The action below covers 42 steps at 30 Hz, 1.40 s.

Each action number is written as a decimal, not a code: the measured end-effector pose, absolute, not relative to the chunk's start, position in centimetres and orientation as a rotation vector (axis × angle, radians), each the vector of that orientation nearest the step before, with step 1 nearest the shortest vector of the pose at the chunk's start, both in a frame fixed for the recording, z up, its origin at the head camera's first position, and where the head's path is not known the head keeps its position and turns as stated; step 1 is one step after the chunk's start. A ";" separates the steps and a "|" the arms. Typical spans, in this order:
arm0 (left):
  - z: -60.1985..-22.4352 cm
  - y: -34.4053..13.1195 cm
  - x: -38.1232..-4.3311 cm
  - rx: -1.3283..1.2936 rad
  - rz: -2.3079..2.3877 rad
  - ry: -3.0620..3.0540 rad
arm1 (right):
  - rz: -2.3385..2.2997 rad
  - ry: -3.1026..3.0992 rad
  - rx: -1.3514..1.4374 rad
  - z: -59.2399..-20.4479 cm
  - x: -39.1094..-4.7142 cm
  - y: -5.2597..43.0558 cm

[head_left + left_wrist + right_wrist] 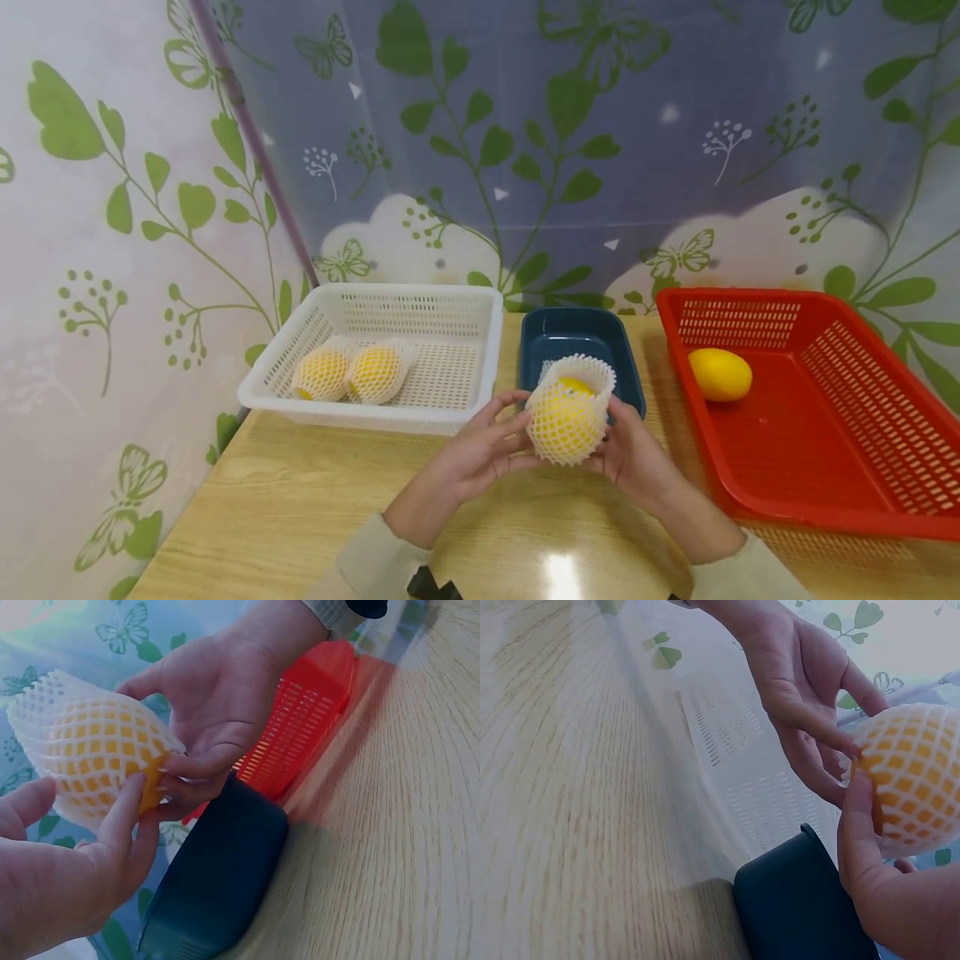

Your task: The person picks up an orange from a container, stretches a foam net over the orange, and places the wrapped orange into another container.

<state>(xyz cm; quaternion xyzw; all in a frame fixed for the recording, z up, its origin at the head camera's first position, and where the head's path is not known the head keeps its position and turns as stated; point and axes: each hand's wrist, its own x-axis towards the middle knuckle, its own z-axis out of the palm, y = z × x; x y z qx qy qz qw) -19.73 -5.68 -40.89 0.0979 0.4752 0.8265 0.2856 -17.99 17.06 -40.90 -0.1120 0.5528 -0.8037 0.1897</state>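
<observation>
A yellow mango in a white foam fruit net (567, 421) is held up between both hands, over the front of the blue tray. My left hand (487, 446) grips its left side, thumb and fingers spread around the net. On the opposite side my right hand (637, 454) holds it with curled fingers. The net's top stands open like a collar, with bare yellow skin showing inside it in the head view. Both wrist views show fingertips meeting at the bottom end, where some skin of the netted mango (105, 754) is uncovered.
On the left, a white plastic basket (420, 417) contains two netted yellow mangoes (350, 372). Behind the hands is a dark blue tray (577, 321). At right stands a red basket (780, 467) with one bare yellow mango (720, 375). A patterned curtain (480, 125) hangs behind the wooden table (315, 492).
</observation>
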 end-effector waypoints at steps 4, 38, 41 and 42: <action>-40.8 -5.7 -19.7 0.267 2.213 1.256 | -2.290 1.546 -0.327 -41.0 -17.9 17.1; -41.0 -5.3 -19.6 0.256 2.155 1.338 | -2.297 1.584 -0.349 -41.4 -17.9 16.9; -40.8 -5.3 -19.5 0.224 2.160 1.329 | -2.305 1.559 -0.358 -41.4 -17.9 16.9; -40.8 -5.3 -19.5 0.216 2.163 1.325 | -2.302 1.558 -0.361 -41.4 -17.8 16.9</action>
